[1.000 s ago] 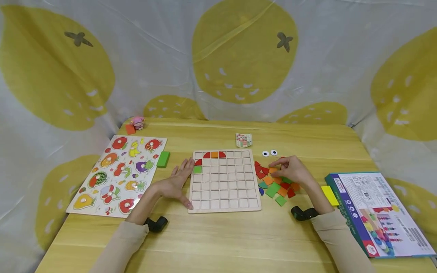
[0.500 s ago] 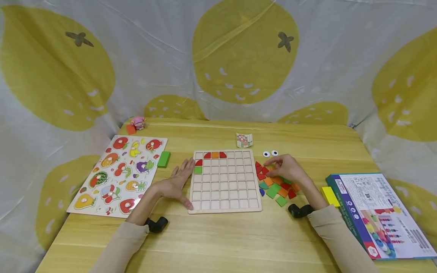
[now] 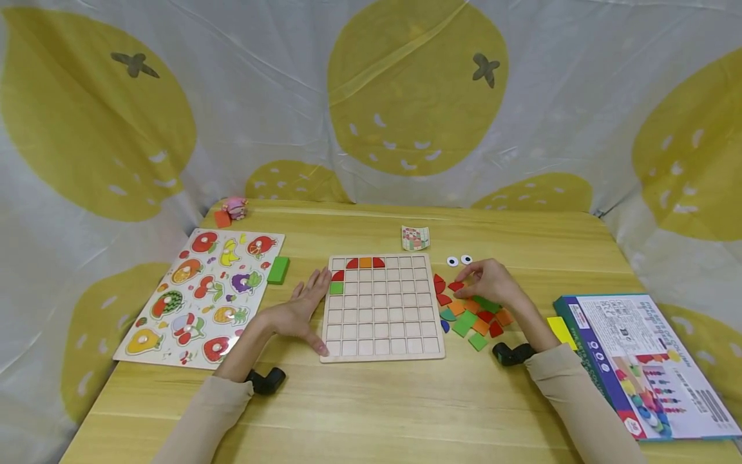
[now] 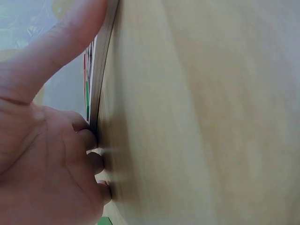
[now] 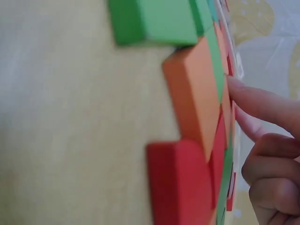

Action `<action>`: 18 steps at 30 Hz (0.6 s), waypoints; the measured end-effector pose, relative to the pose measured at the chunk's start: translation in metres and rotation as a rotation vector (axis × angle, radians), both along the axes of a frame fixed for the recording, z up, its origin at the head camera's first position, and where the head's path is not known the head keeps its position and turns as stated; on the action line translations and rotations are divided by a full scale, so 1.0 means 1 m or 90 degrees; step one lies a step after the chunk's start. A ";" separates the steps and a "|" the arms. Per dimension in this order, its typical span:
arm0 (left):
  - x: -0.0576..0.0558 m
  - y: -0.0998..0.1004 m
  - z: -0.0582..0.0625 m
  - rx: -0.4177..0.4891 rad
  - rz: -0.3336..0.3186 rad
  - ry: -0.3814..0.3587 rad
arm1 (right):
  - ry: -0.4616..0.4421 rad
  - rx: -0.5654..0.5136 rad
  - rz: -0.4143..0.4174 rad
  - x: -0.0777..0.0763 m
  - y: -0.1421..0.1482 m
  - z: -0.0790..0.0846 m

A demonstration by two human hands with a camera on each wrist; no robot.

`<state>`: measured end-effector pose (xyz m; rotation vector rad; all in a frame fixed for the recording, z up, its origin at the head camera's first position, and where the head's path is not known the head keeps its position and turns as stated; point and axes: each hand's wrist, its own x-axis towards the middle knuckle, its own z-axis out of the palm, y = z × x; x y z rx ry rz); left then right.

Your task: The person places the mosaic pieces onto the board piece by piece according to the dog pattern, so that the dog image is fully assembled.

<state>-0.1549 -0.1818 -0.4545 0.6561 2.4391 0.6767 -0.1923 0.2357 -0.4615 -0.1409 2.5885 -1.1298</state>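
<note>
My left hand [image 3: 294, 310] rests spread along the left edge of the wooden grid board [image 3: 382, 359], thumb at its near corner and fingers higher up the side. In the left wrist view, thumb and fingertips touch the board's edge [image 4: 100, 70]. Red, orange and green pieces sit in cells at its top left. Over the pile of coloured pieces [image 3: 464, 322], right of the board, my right hand [image 3: 493, 283] pinches a small red quarter-circle piece [image 3: 455, 286] between thumb and index finger. In the right wrist view, the fingertips are partly hidden behind orange and green blocks [image 5: 194, 93].
A fruit puzzle board [image 3: 199, 299] lies left, with a green block [image 3: 278, 270] beside it. Beyond the grid are a patterned card [image 3: 415, 238] and two googly eyes [image 3: 459, 261]. A box [image 3: 649, 367] and yellow block [image 3: 560, 332] stand right. A pink toy [image 3: 234, 207] sits far left.
My right hand has shifted slightly, first left to the red pieces, then back up and right. One red piece has moved away from the others with it. My left hand stays put.
</note>
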 end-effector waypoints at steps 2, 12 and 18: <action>0.000 0.000 0.000 0.001 -0.001 0.001 | -0.003 -0.010 0.008 0.000 0.000 0.000; 0.000 0.000 -0.001 0.002 -0.002 0.001 | -0.002 -0.037 0.023 -0.004 0.004 -0.002; 0.000 -0.001 -0.001 0.004 -0.001 -0.002 | 0.000 -0.009 -0.015 -0.004 0.002 -0.002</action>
